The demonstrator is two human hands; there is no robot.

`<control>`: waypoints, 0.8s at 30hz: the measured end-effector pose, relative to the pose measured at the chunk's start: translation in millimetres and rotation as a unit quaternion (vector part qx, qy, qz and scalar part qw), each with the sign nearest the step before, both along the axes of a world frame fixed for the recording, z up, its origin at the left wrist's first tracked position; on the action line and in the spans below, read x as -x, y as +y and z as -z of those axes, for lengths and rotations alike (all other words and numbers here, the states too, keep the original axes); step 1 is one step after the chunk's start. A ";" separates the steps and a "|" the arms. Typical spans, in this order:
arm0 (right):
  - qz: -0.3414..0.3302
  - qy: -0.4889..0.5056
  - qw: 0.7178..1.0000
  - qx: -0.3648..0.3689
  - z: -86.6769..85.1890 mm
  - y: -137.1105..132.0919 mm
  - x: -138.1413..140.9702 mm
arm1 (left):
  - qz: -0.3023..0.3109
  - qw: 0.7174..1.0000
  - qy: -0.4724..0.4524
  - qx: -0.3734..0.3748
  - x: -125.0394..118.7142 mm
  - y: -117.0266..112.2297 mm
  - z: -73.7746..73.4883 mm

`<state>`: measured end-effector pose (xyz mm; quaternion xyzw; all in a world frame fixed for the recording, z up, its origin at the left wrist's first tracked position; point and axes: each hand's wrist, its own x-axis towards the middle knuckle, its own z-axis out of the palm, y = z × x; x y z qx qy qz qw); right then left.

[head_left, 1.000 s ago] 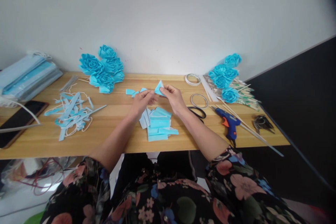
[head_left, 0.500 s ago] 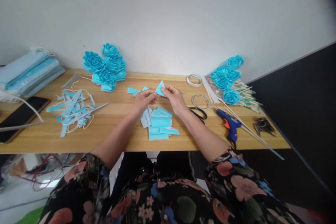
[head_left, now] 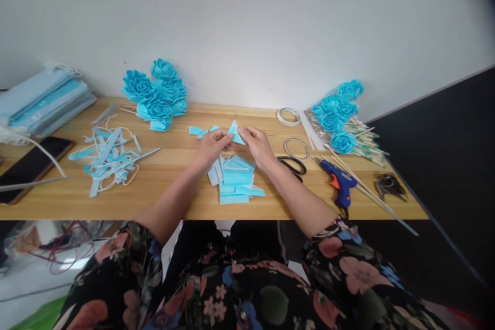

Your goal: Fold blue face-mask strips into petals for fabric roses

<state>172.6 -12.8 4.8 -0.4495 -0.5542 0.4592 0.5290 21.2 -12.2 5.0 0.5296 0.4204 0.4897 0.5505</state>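
Observation:
Between my two hands is a small light-blue piece of mask fabric [head_left: 234, 131], folded to a triangle with its point upward. My left hand [head_left: 215, 145] pinches its left side between thumb and fingers. At the right lower corner, my right hand [head_left: 255, 143] grips it the same way. Below the hands lies a pile of cut blue fabric pieces [head_left: 236, 180] on the wooden table [head_left: 170, 191]. A few small blue squares [head_left: 195, 130] rest just behind my left hand.
Blue fabric roses [head_left: 154, 95] stand back left, more roses [head_left: 334, 108] back right. At left are cut strips [head_left: 110, 157], a phone [head_left: 38, 165] and stacked masks [head_left: 46, 98]. On the right lie tape [head_left: 289, 117], black-handled scissors [head_left: 294, 165], a blue glue gun [head_left: 338, 180] and sticks [head_left: 367, 193].
The fabric triangle has turned slightly and shifted a little left, with more of its front showing. My right fingers have moved to its right corner. The view has shifted slightly.

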 end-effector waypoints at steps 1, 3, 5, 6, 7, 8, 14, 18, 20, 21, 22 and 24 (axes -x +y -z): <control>-0.002 -0.001 1.000 -0.001 -1.6 -0.4 -0.6 | 0.003 1.000 0.005 0.001 0.2 0.5 0.3; -0.011 -0.007 1.000 0.001 -4.2 -1.0 -1.8 | 0.009 1.000 0.017 0.003 0.5 0.7 0.1; -0.021 -0.011 1.000 0.010 -4.9 -1.0 -2.6 | 0.014 0.999 0.030 0.006 0.3 -0.2 -0.8; -0.023 -0.015 1.000 0.016 -4.6 -0.9 -2.9 | 0.017 0.999 0.037 0.007 0.0 -0.9 -1.6; -0.022 -0.020 0.999 0.020 -4.0 -0.6 -3.0 | 0.022 0.999 0.044 0.008 -0.4 -1.7 -2.4; -0.019 -0.025 0.999 0.022 -3.1 -0.3 -3.0 | 0.027 0.998 0.050 0.007 -0.8 -2.6 -3.2; 0.002 0.011 1.000 0.018 -0.4 1.9 -3.9 | 0.034 0.998 0.057 0.000 -0.9 -3.6 -5.8; -0.025 0.014 0.999 0.035 -2.1 2.5 -6.3 | 0.011 0.999 0.033 0.000 1.4 -0.1 -3.9; -0.036 -0.007 0.999 0.024 -2.5 2.5 -6.9 | -0.001 1.000 0.024 0.001 1.8 1.2 -2.7; -0.037 -0.016 0.999 0.015 -2.4 2.5 -6.9 | -0.005 1.000 0.023 0.000 1.7 1.5 -2.2; -0.036 -0.022 0.999 0.009 -2.0 2.6 -6.7 | -0.008 1.000 0.023 0.000 1.3 1.5 -1.8; -0.026 -0.033 0.999 0.007 -0.7 2.6 -5.7 | -0.012 1.000 0.024 -0.002 0.2 0.8 -1.4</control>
